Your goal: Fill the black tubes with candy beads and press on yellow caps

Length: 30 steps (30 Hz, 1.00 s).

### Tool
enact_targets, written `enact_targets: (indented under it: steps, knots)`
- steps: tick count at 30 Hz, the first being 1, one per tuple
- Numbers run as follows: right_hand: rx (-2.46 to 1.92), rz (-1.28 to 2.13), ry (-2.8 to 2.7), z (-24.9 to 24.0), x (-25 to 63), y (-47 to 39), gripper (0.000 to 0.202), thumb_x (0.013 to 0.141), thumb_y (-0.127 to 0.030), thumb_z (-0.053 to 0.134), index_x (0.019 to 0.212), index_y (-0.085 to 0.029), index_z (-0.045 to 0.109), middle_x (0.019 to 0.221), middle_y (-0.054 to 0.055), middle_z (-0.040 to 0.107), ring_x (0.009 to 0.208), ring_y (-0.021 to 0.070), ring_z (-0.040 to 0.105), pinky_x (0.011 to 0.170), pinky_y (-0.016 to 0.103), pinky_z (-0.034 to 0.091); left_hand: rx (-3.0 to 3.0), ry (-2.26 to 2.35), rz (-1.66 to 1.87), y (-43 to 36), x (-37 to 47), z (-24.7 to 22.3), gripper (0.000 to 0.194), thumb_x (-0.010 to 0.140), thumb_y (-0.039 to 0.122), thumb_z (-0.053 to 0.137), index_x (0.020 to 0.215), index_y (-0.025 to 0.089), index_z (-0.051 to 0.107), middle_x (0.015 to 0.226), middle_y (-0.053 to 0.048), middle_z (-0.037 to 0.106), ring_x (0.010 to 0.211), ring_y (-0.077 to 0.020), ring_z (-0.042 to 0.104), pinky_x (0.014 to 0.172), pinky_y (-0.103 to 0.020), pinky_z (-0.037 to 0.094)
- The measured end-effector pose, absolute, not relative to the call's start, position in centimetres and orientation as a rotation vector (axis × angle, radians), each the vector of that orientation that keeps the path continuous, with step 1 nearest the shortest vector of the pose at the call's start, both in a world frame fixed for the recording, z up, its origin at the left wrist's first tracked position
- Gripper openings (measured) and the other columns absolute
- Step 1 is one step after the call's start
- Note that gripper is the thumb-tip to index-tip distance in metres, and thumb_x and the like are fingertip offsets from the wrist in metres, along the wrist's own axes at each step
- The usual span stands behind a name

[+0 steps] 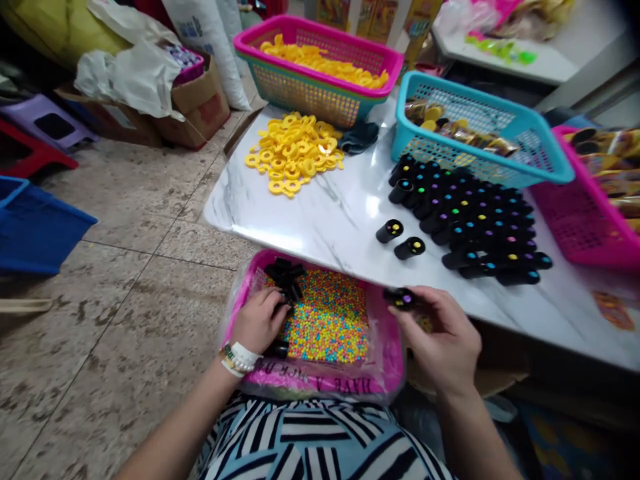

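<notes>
My right hand (445,340) pinches a small black tube (400,298) at the table's front edge; yellow and purple beads show in its end. Inside the pink basket (395,373) on my lap, my left hand (257,321) has its fingers curled against several loose black tubes (285,272). Its fingertips are partly hidden, so what they grip cannot be made out. Small coloured beads (325,320) fill the middle of this plastic-lined basket. Two black tubes (389,231) stand apart on the table, near a packed group of similar tubes (465,213) with coloured beads in their ends.
Yellow ring-shaped pieces (295,150) lie piled on the marble-patterned table (300,217), beside a dark cloth (359,137). Behind stand a pink-and-green basket (310,93) of yellow pieces and a blue basket (485,157). Another pink basket (580,227) is at right; a blue bin (40,227) at left.
</notes>
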State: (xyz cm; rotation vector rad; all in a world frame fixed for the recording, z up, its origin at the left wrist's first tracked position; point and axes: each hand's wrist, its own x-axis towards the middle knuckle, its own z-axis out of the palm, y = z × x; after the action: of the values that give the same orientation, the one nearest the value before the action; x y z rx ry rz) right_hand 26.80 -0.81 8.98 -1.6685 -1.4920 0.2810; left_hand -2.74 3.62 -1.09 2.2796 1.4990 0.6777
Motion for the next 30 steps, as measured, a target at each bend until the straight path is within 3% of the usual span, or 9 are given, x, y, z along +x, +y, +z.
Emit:
enact_targets:
  steps: [4,8,10,13,15,18,21,25,30]
  knots:
    - [-1.952,0.036,-1.217,9.7,28.9,1.5,0.035,0.074,-0.038,0.076,0.1,-0.017,0.069,0.073,0.0,0.063,0.057,0.0122,0.055,0.058,0.027,0.049,2.216,1.453,0.694,3.2,-2.2,-0.3,0.01,0.088,0.026,0.057,0.094,0.018,0.054,0.099,-0.009,0.066,0.091,-0.0225,0.065,0.08,-0.037,0.054]
    - [-1.966,0.051,-1.142,9.8,29.4,2.6,0.047,0.071,-0.04,0.078,0.11,-0.016,0.065,0.067,-0.002,0.064,0.055,0.0139,0.059,0.061,0.028,0.05,2.053,1.501,0.733,2.3,-1.5,1.0,0.037,0.084,0.026,0.064,0.117,0.017,0.049,0.099,-0.007,0.065,0.082,-0.019,0.065,0.072,-0.032,0.054]
    - [-1.871,-0.02,-1.058,9.4,28.4,1.5,0.043,0.072,-0.037,0.078,0.107,-0.015,0.064,0.066,-0.002,0.063,0.053,0.0137,0.058,0.056,0.027,0.049,1.984,1.495,0.762,1.7,-1.1,1.7,0.046,0.083,0.025,0.066,0.125,0.018,0.048,0.103,-0.007,0.065,0.083,-0.018,0.065,0.073,-0.031,0.054]
    - [-1.77,-0.096,-1.153,7.9,25.8,-1.3,0.025,0.074,-0.03,0.077,0.091,-0.017,0.064,0.07,0.0,0.062,0.055,0.0133,0.058,0.054,0.025,0.049,1.919,1.434,0.759,1.0,-0.2,2.5,0.035,0.081,0.028,0.07,0.112,0.019,0.059,0.095,-0.005,0.065,0.079,-0.0169,0.063,0.073,-0.031,0.053]
    - [-1.688,0.217,-1.552,6.5,23.8,-2.5,0.027,0.078,-0.028,0.073,0.102,-0.018,0.063,0.088,0.006,0.069,0.072,0.0182,0.066,0.067,0.03,0.055,1.837,1.383,0.73,0.6,0.6,2.6,0.029,0.078,0.03,0.073,0.102,0.018,0.063,0.087,-0.003,0.064,0.069,-0.0145,0.061,0.067,-0.028,0.052]
    - [-1.434,0.772,-2.028,4.3,21.6,-2.5,0.035,0.086,-0.024,0.061,0.121,-0.021,0.058,0.113,0.011,0.069,0.101,0.0231,0.067,0.088,0.039,0.055,1.768,1.346,0.686,0.2,1.8,2.5,0.027,0.076,0.02,0.072,0.101,0.016,0.064,0.086,-0.003,0.063,0.065,-0.0127,0.06,0.063,-0.026,0.051]
    - [-1.378,1.039,-2.1,2.7,20.9,-1.1,0.036,0.087,-0.017,0.056,0.122,-0.021,0.059,0.112,0.01,0.07,0.099,0.0216,0.068,0.088,0.038,0.054,1.763,1.29,0.609,0.2,2.0,2.2,0.031,0.074,0.013,0.07,0.104,0.015,0.065,0.084,-0.003,0.065,0.068,-0.0136,0.061,0.066,-0.026,0.05]
    - [-1.364,1.364,-2.103,1.9,20.8,0.6,0.041,0.084,-0.021,0.061,0.125,-0.021,0.06,0.113,0.008,0.071,0.098,0.0231,0.068,0.086,0.037,0.053,1.622,1.259,0.559,0.5,1.8,2.0,0.027,0.071,0.019,0.075,0.097,0.016,0.067,0.069,0.002,0.062,0.062,-0.0126,0.059,0.061,-0.023,0.049]
    - [-1.208,1.413,-2.153,2.3,20.4,1.7,0.048,0.086,-0.019,0.06,0.133,-0.024,0.055,0.12,0.008,0.065,0.109,0.0222,0.061,0.094,0.037,0.048,1.59,1.319,0.575,0.8,1.4,1.5,0.029,0.072,0.02,0.075,0.098,0.016,0.066,0.081,-0.001,0.066,0.069,-0.0134,0.062,0.064,-0.023,0.05]
